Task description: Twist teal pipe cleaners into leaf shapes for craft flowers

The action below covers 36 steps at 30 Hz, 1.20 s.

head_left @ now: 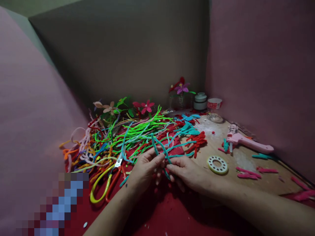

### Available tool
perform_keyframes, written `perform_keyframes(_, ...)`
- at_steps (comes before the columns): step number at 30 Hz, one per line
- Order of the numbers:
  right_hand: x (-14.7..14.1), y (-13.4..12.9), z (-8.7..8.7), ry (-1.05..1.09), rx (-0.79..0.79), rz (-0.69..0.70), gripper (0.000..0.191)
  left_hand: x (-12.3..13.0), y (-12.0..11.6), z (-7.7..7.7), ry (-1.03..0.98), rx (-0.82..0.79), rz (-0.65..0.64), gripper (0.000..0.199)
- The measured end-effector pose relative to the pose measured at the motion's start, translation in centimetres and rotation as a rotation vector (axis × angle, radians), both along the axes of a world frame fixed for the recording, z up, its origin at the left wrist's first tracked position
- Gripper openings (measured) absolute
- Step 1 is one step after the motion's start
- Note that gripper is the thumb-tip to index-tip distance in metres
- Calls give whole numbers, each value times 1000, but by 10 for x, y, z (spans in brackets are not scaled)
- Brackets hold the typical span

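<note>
Both hands meet above the red cloth, low in the middle of the view. My left hand (149, 164) pinches a teal pipe cleaner (159, 144) between thumb and fingers. Close beside it on the right, my right hand (182, 168) is closed on the same teal piece, which is bent, with two ends crossing and pointing up. A short end sticks out below the fingers. Just left of my left hand lie scissors (119, 161) with yellow and orange handles. Behind the hands spreads a pile of bright green pipe cleaners (142, 131).
A pink glue gun (251, 143), a white roll with holes (218, 165) and pink pieces (248, 173) lie on the board at right. Teal (188, 128) and red bundles (199, 140) are behind. Pipe-cleaner flowers (147, 106), a jar (200, 101) and tape (215, 103) stand farther back.
</note>
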State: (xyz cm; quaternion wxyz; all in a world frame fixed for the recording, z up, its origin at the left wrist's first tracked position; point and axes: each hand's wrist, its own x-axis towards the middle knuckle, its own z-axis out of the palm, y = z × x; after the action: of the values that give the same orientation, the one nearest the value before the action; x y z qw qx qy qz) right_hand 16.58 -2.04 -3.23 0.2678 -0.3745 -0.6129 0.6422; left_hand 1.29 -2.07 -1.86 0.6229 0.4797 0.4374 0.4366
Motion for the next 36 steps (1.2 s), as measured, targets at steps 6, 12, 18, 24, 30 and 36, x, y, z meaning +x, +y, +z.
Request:
perform_keyframes(6,0,-2,0,13,-82,74,21,1,-2,2,4,-16,-16,21)
perform_keyframes(12,3,2,-6,367,-98,137,33,1,-2,5,-52,1,3,20)
perform_keyframes(18,0,2,-12,516,-332,87,27,4,-4,8,67,33,60,22)
perform_keyframes(24,-2,0,-12,474,-454,29,16,8,-7,14,319,106,47,18)
perform_keyframes(30,-1,5,-8,538,-496,0,24,2,-5,13,303,74,108,26)
perform_keyframes(36,-1,3,-6,595,-577,13,14,-5,-3,11,295,112,151,26)
